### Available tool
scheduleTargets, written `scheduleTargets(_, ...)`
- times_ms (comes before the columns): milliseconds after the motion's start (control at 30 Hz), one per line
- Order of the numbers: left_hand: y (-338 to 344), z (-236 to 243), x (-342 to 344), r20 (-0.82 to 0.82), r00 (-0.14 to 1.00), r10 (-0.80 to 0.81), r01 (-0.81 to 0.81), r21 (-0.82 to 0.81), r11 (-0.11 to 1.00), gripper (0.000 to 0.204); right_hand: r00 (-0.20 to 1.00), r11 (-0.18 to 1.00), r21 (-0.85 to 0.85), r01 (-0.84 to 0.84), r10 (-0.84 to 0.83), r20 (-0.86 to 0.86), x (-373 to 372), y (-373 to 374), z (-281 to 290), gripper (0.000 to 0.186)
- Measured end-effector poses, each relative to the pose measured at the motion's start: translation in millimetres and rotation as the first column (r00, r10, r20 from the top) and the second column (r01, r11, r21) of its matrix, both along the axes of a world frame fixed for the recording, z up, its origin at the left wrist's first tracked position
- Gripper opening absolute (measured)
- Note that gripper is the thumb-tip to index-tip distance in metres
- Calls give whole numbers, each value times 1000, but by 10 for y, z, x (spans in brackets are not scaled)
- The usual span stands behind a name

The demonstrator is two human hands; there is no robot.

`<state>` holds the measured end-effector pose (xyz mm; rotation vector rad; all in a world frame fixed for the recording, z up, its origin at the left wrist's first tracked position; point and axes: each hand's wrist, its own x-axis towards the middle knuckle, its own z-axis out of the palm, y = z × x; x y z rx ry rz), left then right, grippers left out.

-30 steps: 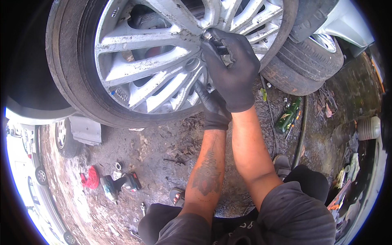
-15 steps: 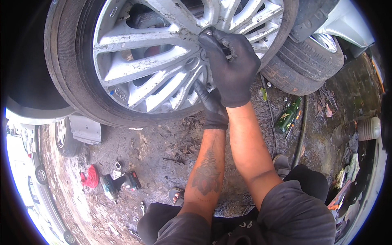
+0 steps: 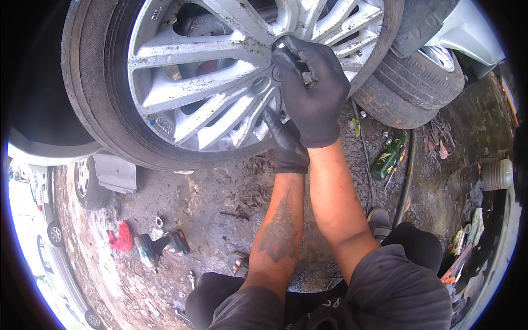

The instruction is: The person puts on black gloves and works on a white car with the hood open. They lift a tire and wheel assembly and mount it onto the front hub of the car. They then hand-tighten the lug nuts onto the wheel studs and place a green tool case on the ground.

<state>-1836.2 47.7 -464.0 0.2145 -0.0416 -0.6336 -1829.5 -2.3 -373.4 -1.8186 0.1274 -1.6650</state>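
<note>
Right hand [image 3: 317, 91]: fingers pinched on a small shiny piece [image 3: 282, 47] at the centre of the silver wheel [image 3: 187, 91]; fingertips have shifted slightly. Left hand [image 3: 289, 144]: at the lower spokes [image 3: 248, 125], grip cannot be told. The silver wheel stands ahead, unturned; work appears unfinished.

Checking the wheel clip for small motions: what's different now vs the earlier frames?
Little. The right hand has turned slightly at the wheel centre, its wrist a touch further left than in the first frame; less of the shiny metal piece at its fingertips shows. No visible new hold or release. Unchanged: left hand at the lower spokes, cordless tool on the ground.
</note>
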Motion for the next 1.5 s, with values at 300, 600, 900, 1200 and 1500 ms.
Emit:
scheduleTargets(300,29,-50,78,68,995,80,-93,230,969,97,1000,993,119,26,-27,8,80,93,-9,22)
scheduleTargets(600,64,-57,62,41,977,-209,208,-381,901,98,999,999,-31,-43,43,-15,-2,32,63,27)
scheduleTargets(900,28,-304,156,-20,999,-45,45,-14,999,97,999,997,73,-6,4,31,84,109,55,26)
scheduleTargets(1200,76,-145,103,1,961,-278,233,-548,803,101,1000,999,29,-24,25,-13,-33,49,85,24)
scheduleTargets(1500,78,112,-21,148,988,38,-73,237,969,103,999,999,-17,-37,37,-35,5,-9,76,28)
